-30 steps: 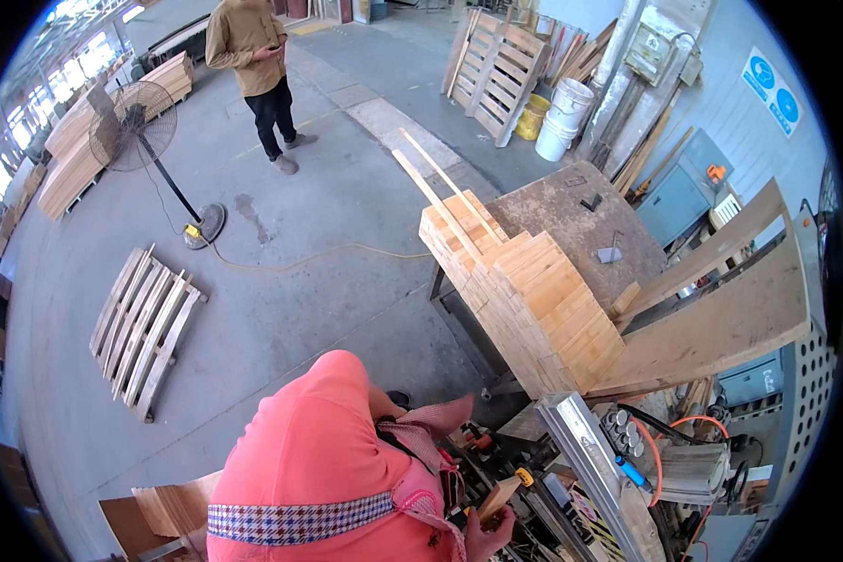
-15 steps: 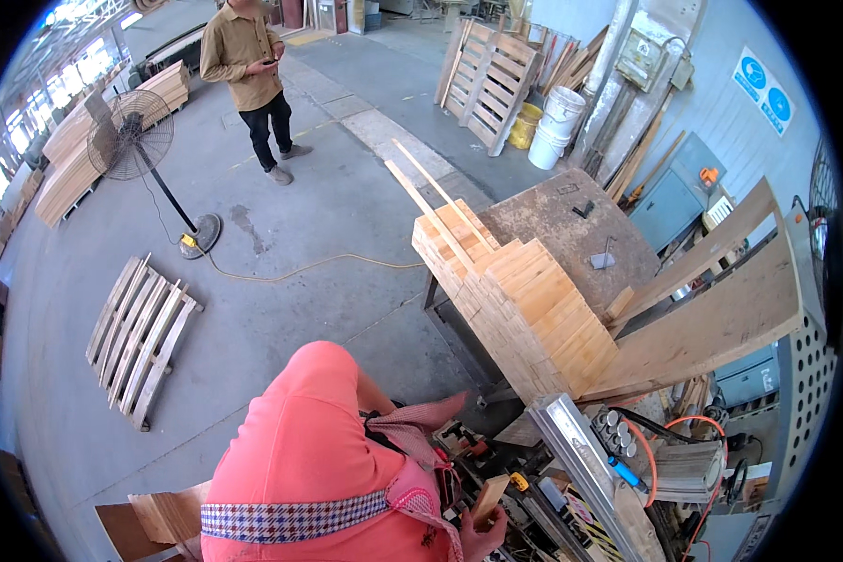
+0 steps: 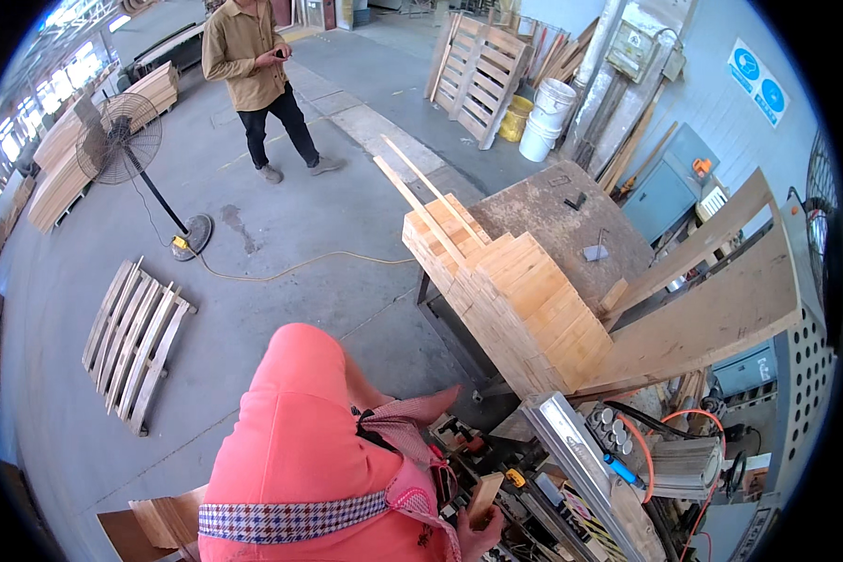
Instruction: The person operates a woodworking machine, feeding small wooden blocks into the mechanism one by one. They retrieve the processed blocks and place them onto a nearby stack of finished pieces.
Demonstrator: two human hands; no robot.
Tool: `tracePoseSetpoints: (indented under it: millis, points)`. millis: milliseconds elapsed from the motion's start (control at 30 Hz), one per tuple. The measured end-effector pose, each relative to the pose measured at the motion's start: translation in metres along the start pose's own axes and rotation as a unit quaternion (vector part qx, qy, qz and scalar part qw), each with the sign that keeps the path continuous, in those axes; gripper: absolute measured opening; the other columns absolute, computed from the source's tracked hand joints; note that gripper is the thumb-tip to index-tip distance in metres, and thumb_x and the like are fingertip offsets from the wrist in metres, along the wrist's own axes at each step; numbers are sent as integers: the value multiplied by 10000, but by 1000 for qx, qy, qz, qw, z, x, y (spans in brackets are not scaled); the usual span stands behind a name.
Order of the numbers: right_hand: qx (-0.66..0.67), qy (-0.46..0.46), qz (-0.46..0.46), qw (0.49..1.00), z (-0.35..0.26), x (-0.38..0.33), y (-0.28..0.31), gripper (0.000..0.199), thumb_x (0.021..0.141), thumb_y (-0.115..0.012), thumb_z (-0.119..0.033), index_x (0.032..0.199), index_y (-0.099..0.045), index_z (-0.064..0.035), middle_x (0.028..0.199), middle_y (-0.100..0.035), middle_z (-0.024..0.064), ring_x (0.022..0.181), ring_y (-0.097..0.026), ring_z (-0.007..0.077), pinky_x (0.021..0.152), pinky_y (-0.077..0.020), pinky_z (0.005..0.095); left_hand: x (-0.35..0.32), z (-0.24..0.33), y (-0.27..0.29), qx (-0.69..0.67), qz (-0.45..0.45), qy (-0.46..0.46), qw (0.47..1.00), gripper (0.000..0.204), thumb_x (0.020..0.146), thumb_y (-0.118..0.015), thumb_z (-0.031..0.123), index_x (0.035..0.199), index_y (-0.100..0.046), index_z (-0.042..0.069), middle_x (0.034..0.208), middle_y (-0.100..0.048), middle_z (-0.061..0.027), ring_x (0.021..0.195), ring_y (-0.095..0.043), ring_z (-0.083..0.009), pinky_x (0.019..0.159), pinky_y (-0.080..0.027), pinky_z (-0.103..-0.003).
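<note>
A hand at the lower edge, which I take for my right hand (image 3: 480, 536), has its fingers closed around a short wooden block (image 3: 484, 497). The block is tilted, next to dark machine parts (image 3: 525, 501) with yellow knobs. A pink sleeve (image 3: 295, 403) and a checked strap (image 3: 290, 521) fill the lower middle. Beyond the sleeve, a pinkish checked cloth (image 3: 412, 412) reaches toward the machine; my left hand is not visible there. Stacked light wood pieces (image 3: 534, 290) stand at the table's near side, with two long thin strips (image 3: 420, 208) lying on top.
A brown worktable (image 3: 557, 211) lies behind the stack; curved boards (image 3: 712, 328) extend right. A metal rail (image 3: 571, 440) and orange hose (image 3: 648, 459) flank the machine. Left are a slatted pallet (image 3: 139, 347), a floor fan (image 3: 122, 145) and a yellow cord (image 3: 290, 272). Another person (image 3: 248, 56) stands beyond.
My view has shifted slightly, moving the surroundings a little left. The block stays in the hand, its tilt slightly changed. The standing person's feet are farther apart.
</note>
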State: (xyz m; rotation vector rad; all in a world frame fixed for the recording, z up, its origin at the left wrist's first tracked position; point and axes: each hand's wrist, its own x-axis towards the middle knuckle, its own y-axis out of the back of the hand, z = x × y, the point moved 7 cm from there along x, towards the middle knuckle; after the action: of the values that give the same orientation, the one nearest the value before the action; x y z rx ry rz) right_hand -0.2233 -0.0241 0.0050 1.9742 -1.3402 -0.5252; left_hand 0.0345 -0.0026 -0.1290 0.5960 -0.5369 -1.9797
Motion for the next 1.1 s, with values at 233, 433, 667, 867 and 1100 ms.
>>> tracePoseSetpoints:
  millis: [233, 433, 667, 867, 1100]
  points:
    - [17, 23, 38, 999, 23, -5, -8, 497, 647, -798, -194, 1031, -546, -3, 798, -578, 71, 672, -535, 164, 624, -472, 285, -68, 1, 11, 33, 22, 24, 999, 257, 798, -558, 193, 1024, -598, 75, 955, -628, -102, 833, -579, -151, 704, -471, -312]
    - [67, -93, 25, 993, 19, -16, 0, 548, 676, -783, -166, 1130, -530, 6, 799, -591, 60, 681, -529, 122, 611, -465, 273, -151, -108, 75, -282, 221, 425, 831, 172, 750, -515, 206, 803, -656, 123, 672, -617, -3, 580, -565, -120, 519, -433, -296]
    - [79, -98, 13, 992, -23, 2, -14, 437, 657, -741, -49, 1013, -498, 16, 852, -512, 72, 697, -473, 142, 615, -421, 275, -116, -175, 312, -763, 485, -170, 393, 361, 921, -364, 185, 1169, -429, -69, 1150, -500, -236, 1087, -495, -365, 927, -446, -437]
    - [89, -91, 52, 990, -38, 11, -26, 442, 655, -755, -86, 1008, -503, 2, 826, -509, 55, 681, -476, 135, 594, -418, 274, -68, -201, 409, -783, 446, -294, 319, 554, 938, -273, 423, 1177, -409, -58, 1199, -428, -301, 1144, -405, -466, 951, -384, -541]
    - [92, -153, 57, 982, -46, 9, -53, 441, 643, -767, -84, 988, -509, 11, 803, -497, 29, 623, -442, 98, 531, -380, 231, -38, -215, 463, -776, 449, -299, 328, 661, 915, -263, 516, 1230, -341, -59, 1206, -420, -288, 1128, -411, -451, 945, -373, -541]
